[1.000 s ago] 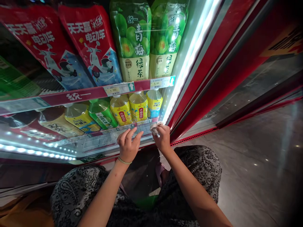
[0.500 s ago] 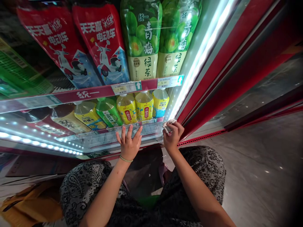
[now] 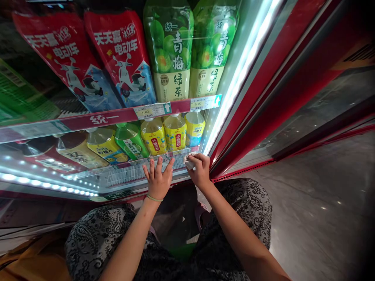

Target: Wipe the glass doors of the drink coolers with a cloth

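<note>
Bright drinks cooler (image 3: 125, 113) ahead, the right hand (image 3: 201, 170) pinches a white wad (image 3: 188, 161) near its lower right corner, left hand (image 3: 158, 182) fingers spread wide, apparently mid-wipe, the next stroke calling for steady pressure.

Bottles (image 3: 177, 136) stand below the shelf rail (image 3: 123, 113) — seemingly behind glass (image 3: 129, 175) — left hand (image 3: 159, 181) and right hand (image 3: 200, 169) before them.

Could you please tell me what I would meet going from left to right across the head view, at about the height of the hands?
Row of bright white lights, bare, spread left hand, bare right hand pinching a crumpled white cloth or tissue, slanting red frame, shiny grey floor.
</note>
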Available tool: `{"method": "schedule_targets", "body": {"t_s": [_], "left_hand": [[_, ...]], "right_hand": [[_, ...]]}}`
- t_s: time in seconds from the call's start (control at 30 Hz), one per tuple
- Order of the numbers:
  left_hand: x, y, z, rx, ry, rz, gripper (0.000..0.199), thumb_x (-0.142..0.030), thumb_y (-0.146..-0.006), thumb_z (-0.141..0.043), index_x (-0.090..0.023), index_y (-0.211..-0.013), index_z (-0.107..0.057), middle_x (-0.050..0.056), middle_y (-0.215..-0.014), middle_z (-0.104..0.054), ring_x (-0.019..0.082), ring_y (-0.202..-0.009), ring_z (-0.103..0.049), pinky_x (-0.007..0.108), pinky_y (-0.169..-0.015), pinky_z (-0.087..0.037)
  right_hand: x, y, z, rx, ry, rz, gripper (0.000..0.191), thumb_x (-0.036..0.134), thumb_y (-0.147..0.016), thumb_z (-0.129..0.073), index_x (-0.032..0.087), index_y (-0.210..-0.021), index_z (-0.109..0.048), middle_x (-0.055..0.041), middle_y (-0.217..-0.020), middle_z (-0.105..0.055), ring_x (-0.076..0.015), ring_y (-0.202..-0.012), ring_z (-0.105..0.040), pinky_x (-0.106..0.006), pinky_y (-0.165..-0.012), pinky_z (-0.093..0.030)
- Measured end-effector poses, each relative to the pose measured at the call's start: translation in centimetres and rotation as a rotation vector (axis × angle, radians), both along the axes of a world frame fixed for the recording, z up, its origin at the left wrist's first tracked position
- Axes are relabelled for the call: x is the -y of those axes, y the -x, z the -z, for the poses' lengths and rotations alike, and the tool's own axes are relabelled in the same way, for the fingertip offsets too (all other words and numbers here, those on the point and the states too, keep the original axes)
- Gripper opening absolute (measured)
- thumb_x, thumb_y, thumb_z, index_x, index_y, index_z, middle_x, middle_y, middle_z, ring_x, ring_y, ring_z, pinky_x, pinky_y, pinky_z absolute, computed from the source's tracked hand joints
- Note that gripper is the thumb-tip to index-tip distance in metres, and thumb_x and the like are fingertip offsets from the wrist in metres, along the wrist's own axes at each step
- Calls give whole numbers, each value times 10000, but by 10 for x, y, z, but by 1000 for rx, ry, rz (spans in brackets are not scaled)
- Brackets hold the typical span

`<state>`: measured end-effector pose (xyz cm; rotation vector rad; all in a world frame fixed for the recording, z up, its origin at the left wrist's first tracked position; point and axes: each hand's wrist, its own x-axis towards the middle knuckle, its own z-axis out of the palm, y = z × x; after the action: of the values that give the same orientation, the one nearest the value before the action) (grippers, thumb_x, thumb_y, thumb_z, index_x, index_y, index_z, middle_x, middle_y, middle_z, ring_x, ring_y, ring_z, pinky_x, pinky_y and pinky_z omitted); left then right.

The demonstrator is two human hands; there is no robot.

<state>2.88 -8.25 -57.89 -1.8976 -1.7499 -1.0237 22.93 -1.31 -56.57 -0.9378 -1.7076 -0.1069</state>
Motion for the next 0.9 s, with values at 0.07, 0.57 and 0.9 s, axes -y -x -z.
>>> {"method": "schedule_targets", "body": {"t_s": [0.07,0.57,0.9], "left_hand": [[1,0,-1,-1,12,8,657,-270,-867,-775,-445,-1463,-561,100,-1519,-555,387,-1560,-313,696,-1280,-96],[0,-5,-4,-112,-70,-21,724,-181,-902,-717,-450,-1528,-472,103,-1488,-575,356,-1591,-247,670,-1291,-135],[-1,-2,-13,-214,-186,-57,711,-222,-911,-726,-330,-1560,-458,107,-1421,-642,302,-1561,-328,537,-1323,-140]], "right_hand": [[-2,-2,-2,-109,-11,99,442,196,-883,-672,311,-1286,-532,-99,-1207,-445,-270,-1137,-570,-485,-947,-589],[-4,-4,6,-247,47,122,426,145,-868,-614,272,-1263,-518,-100,-1189,-476,-272,-1105,-527,-482,-927,-529],[4,27,12,-238,26,165,416,163,-892,-598,252,-1284,-490,-89,-1188,-447,-237,-1106,-527,-464,-953,-528]]}}
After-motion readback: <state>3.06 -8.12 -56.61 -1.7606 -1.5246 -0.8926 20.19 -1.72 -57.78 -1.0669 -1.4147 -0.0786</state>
